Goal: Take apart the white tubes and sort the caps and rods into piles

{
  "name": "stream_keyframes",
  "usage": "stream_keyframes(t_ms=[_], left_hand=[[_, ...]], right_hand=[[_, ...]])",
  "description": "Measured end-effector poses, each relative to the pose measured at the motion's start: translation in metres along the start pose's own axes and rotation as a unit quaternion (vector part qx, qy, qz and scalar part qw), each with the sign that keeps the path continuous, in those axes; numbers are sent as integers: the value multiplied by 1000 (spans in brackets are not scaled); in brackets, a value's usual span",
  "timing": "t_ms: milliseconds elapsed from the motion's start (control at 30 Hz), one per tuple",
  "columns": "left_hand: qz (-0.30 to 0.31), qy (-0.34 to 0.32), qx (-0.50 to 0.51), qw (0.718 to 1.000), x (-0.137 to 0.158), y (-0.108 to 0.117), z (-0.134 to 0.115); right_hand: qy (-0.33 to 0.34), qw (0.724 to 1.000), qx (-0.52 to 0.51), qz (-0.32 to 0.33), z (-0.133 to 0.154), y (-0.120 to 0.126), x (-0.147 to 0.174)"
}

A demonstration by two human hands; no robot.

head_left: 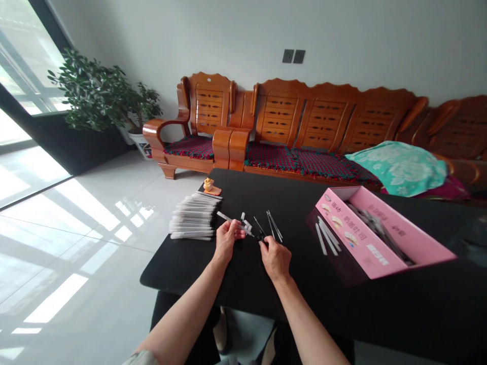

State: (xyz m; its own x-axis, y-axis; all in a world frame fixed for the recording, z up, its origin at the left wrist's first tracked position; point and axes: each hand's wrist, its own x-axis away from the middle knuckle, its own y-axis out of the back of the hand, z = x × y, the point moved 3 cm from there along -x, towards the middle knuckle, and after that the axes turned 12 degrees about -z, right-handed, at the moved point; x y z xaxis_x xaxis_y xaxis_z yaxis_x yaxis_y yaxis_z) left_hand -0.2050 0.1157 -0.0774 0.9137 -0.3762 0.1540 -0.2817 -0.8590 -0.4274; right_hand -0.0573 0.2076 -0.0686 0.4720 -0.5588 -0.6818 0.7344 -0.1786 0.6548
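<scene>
My left hand [227, 239] is closed around a slim whitish pen barrel [223, 216], which slants across the fingers. In my right hand [276, 257], thumb and fingers pinch a small black piece [261, 236]; its exact kind is not clear. A thin dark rod [259, 225] rises beside that piece, and I cannot tell whether it is joined to it. Just beyond my left fingertips lie small white caps [247, 224]. Several thin pen refills [274, 225] rest beyond my right hand. Left of my left hand, a stack of whitish pens [194, 218] lies side by side.
A pink box [361, 228] with dark slender items inside stands on the black table [304, 289]. Several white sticks [327, 236] lie beside it. A small orange figurine [209, 186] sits near the far left corner. Behind the table is a wooden sofa [281, 114].
</scene>
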Motion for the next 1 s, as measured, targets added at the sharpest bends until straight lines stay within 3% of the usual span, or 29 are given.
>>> stream_keyframes(t_ms=[100, 300, 533, 700, 833, 933, 1000], left_hand=[[24, 9, -7, 1000, 3, -3, 0], [94, 23, -28, 995, 11, -10, -1], [27, -34, 4, 999, 2, -2, -7], [-48, -84, 42, 994, -5, 6, -11], [-101, -126, 71, 984, -5, 11, -17], [-90, -131, 59, 986, -3, 9, -19], [-56, -114, 37, 991, -2, 6, -18]], right_hand=[[-4, 999, -44, -12, 2, 3, -1], [71, 989, -131, 15, 9, 7, 1], [62, 987, -149, 20, 7, 9, 2], [17, 991, -130, -2, -11, 15, -2], [-72, 995, -64, -19, -39, 23, -5], [-142, 990, 22, -8, -51, 24, -5], [-150, 987, 58, 17, -50, 21, -6]])
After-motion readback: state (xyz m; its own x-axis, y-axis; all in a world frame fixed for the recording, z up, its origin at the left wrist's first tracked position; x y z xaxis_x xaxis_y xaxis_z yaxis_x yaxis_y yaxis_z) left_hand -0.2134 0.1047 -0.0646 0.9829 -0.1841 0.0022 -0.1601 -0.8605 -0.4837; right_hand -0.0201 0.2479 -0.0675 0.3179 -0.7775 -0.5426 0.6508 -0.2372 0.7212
